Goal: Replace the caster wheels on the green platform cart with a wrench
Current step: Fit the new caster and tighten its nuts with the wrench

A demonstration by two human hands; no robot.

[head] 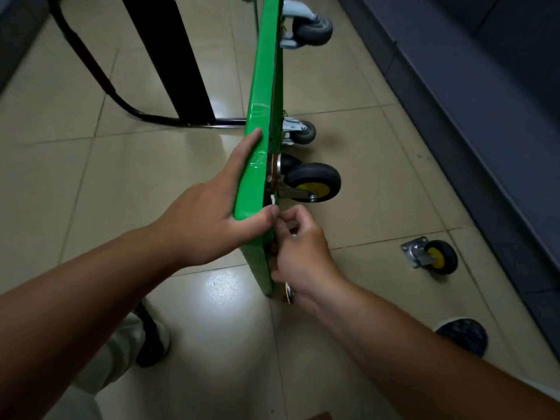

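Two hands on the tipped green cart (pixel 258 86).
Gripping its edge, the left hand (pixel 200 219); curled round a mostly hidden wrench (pixel 290 294), the right hand (pixel 303 256).

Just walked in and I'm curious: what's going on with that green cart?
A person is working on the green platform cart, which stands tipped on its edge on the tiled floor. The left hand holds its upper edge, while the right hand grips a wrench against the underside near the corner. A yellow-hubbed caster is mounted just above that spot, and a loose caster lies on the floor nearby.
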